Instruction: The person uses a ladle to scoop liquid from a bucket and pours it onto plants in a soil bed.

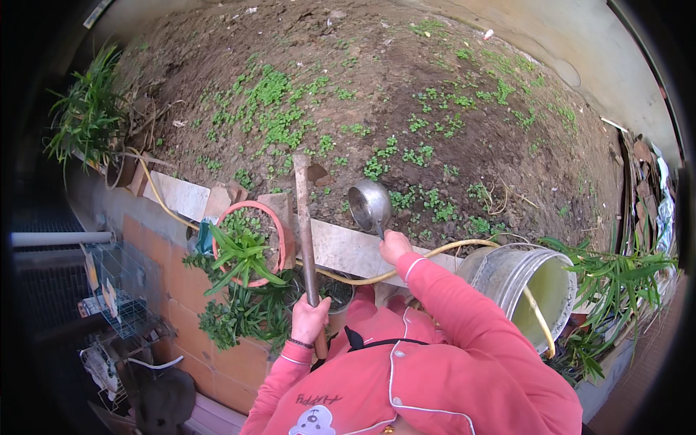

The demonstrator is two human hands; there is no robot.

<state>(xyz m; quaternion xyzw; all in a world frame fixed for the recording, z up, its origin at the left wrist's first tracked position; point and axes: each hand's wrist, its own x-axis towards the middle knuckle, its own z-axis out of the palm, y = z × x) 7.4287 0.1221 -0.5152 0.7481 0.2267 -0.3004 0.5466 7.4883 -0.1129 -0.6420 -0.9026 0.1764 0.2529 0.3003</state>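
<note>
My left hand (311,319) is closed around the worn shaft of a long-handled tool (304,234), which looks like a hoe. Its far end reaches over the soil, beside a brown blade-like piece; how they join is unclear. In my right hand (396,247) is the handle of a metal dipper (371,205). The dipper's round bowl is tilted over the edge of the soil bed (348,109), its mouth facing left; what it contains cannot be made out. Small green seedlings (280,114) grow in patches across the soil.
A large bucket (492,274) holding greenish water stands at my right, a yellow hose (454,244) running into it. Pale slabs (353,242) edge the bed. Near my left arm are a potted plant (247,255) and leafy greens (244,315). A wire cage (122,288) stands farther left.
</note>
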